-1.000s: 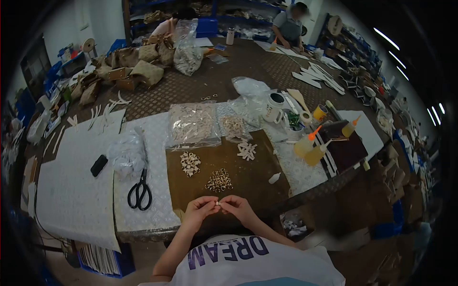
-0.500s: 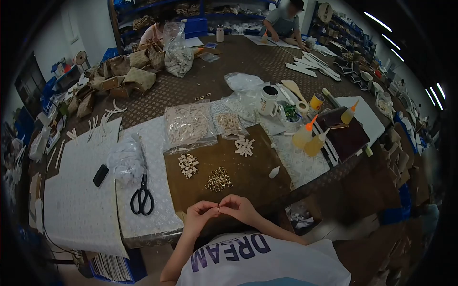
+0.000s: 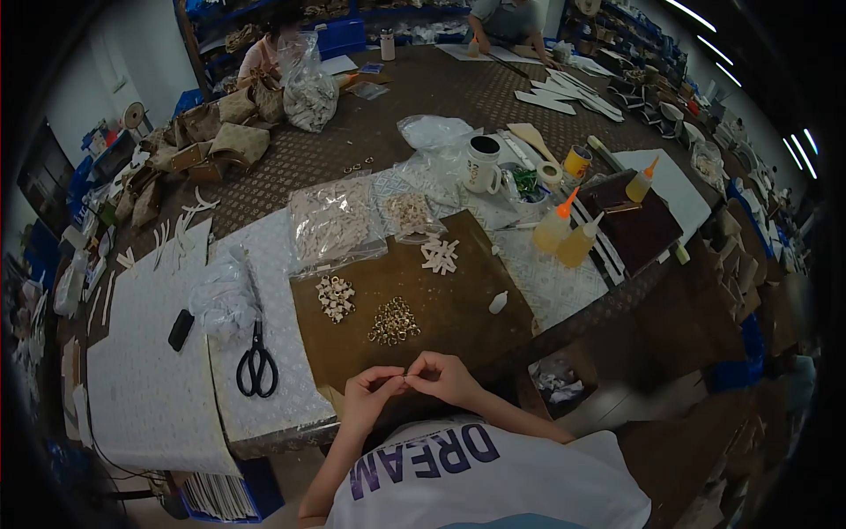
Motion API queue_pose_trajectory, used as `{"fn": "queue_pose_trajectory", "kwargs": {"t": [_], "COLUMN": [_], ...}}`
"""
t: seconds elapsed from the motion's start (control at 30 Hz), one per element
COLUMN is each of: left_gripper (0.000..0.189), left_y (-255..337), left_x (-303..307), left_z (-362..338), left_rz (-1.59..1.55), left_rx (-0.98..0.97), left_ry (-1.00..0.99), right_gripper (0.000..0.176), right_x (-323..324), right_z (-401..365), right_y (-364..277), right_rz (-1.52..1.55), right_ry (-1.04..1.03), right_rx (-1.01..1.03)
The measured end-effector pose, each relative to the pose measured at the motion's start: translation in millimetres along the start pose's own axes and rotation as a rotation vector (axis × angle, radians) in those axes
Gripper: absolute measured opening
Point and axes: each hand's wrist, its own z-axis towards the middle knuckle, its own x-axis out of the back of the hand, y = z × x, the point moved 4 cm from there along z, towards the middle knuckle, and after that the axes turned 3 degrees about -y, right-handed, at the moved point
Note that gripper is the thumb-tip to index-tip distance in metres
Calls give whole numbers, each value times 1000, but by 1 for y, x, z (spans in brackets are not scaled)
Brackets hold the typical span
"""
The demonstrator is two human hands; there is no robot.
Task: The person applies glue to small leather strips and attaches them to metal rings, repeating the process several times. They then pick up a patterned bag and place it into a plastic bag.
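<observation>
My left hand (image 3: pixel 370 393) and my right hand (image 3: pixel 441 379) meet fingertip to fingertip at the front edge of the brown work mat (image 3: pixel 476 326). Both are closed in a pinch around something too small to make out. Just beyond them lies a heap of gold metal rings (image 3: pixel 394 321). A pile of pale pieces with gold rings (image 3: pixel 336 299) sits further left on the mat. Short white strips (image 3: pixel 439 256) are heaped at its back right. A small white bottle (image 3: pixel 498 302) lies on the right part of the mat.
Black scissors (image 3: pixel 257 363) and a black object (image 3: pixel 181 330) lie to the left. Plastic bags of pale pieces (image 3: pixel 333 222) stand behind the mat. Glue bottles (image 3: pixel 555 227) and a white mug (image 3: pixel 482 166) are at the right. Two people sit across the table.
The view has shifted slightly, so the table things appear a little higher and further left. Both hands stay pinched together in nearly the same place.
</observation>
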Motion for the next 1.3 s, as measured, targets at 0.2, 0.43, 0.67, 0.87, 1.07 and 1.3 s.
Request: {"fn": "queue_pose_trajectory", "kwargs": {"t": [0.2, 0.43, 0.67, 0.87, 1.07, 1.3], "left_gripper": [17, 18, 19, 19, 19, 18], "left_y": [4, 0, -8, -11, -13, -5], "left_x": [-7, -5, 7, 6, 3, -2], "left_z": [0, 11, 18, 12, 11, 1], "left_rz": [77, 57, -306, -368, -353, -340], "left_rx": [-71, -44, 115, 178, 163, 196], "left_ry": [-20, 38, 112, 110, 111, 166], "right_gripper": [7, 7, 29, 57, 41, 36], "right_x": [4, 21, 103, 139, 146, 71], "right_z": [-3, -11, -46, -32, -17, -31], "right_y": [4, -5, 6, 19, 38, -16], "right_rz": [78, 27, -449, -444, -255, 110], "right_ry": [-19, 186, 1080, 949, 813, 391], "right_rx": [52, 82, 417, 252, 160, 279]}}
